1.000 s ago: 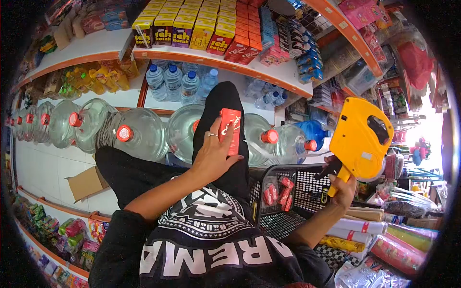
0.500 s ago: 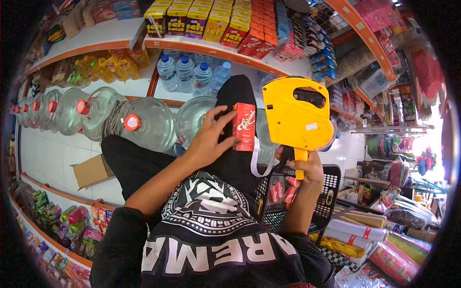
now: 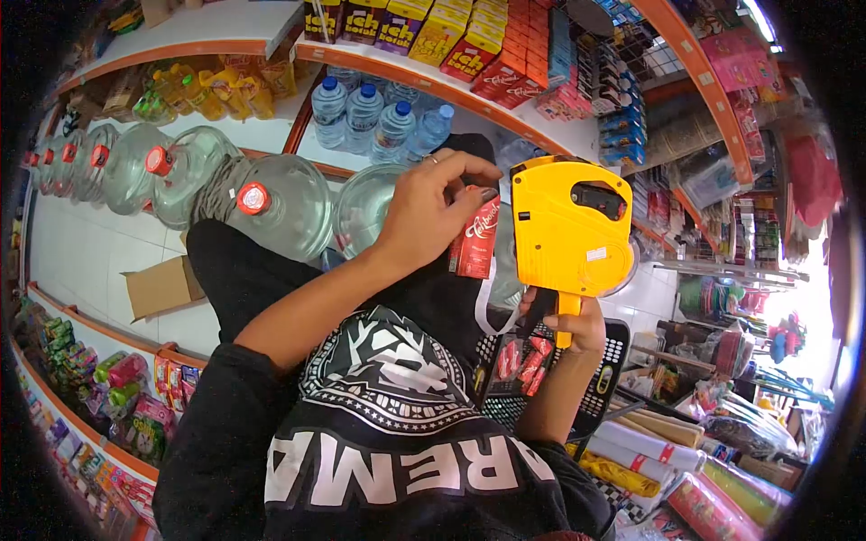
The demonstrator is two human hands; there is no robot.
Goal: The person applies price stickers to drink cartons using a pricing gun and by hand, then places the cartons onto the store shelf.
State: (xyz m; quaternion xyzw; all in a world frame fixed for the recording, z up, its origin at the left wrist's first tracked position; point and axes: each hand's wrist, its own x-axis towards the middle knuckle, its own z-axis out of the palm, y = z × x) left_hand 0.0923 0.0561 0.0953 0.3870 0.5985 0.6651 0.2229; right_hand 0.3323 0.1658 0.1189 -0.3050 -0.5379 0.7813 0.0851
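Note:
My right hand (image 3: 577, 325) grips the handle of a yellow price labeler (image 3: 573, 234), held up to the right of a small red tea carton (image 3: 478, 242). A white label strip (image 3: 494, 311) curls down between the two. The carton stands slightly tilted against my dark trouser leg, its printed front facing me. My left hand (image 3: 437, 207) reaches over the carton's top, fingers bent and thumb on the upper edge; the fingertips behind are partly hidden. Below the labeler, a black basket (image 3: 613, 356) holds several red cartons (image 3: 532, 361).
Large water jugs (image 3: 284, 212) line up to the left. Water bottles (image 3: 361, 117) stand on the lower shelf, beneath an upper shelf of boxed teas (image 3: 442, 32). An opened cardboard box (image 3: 162, 288) lies on the floor. Wrapped rolls (image 3: 640, 451) are at lower right.
My left hand has moved up and right from beside the carton onto its top. The carton now leans to the right. The labeler shifts slightly right and down in view, still in my right hand.

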